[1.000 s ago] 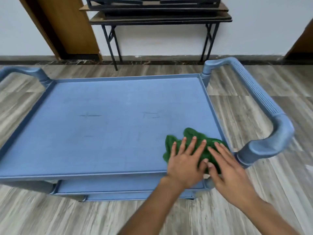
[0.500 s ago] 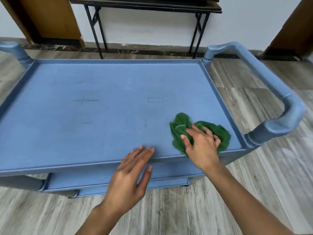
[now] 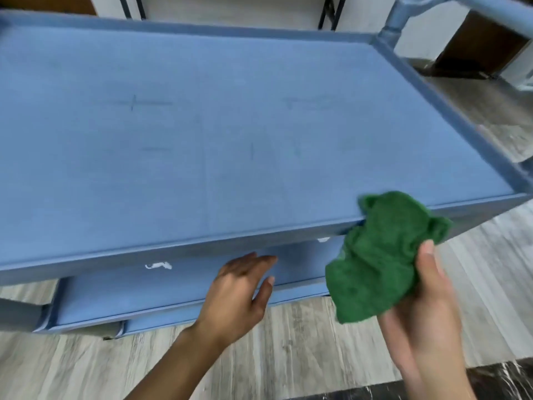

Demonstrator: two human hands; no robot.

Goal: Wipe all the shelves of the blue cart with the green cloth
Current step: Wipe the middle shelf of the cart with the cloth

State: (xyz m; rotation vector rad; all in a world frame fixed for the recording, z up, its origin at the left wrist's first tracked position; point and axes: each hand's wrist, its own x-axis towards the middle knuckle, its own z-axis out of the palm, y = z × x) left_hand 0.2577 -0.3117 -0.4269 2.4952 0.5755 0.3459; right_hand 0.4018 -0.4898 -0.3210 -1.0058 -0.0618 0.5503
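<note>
Green cloth (image 3: 380, 255) bunched in right hand (image 3: 424, 307), off blue cart (image 3: 230, 140) near edge; left hand (image 3: 239, 290) open, seemingly touching lower shelf (image 3: 161, 290)

Single head-worn view, looking steeply down and forward from close above the near edge of the cart (image 3: 259, 125), floor (image 3: 288, 356) below, wall at top.

Wood-look floor (image 3: 302, 356), black table legs (image 3: 326, 13), white wall (image 3: 230, 7)
</note>
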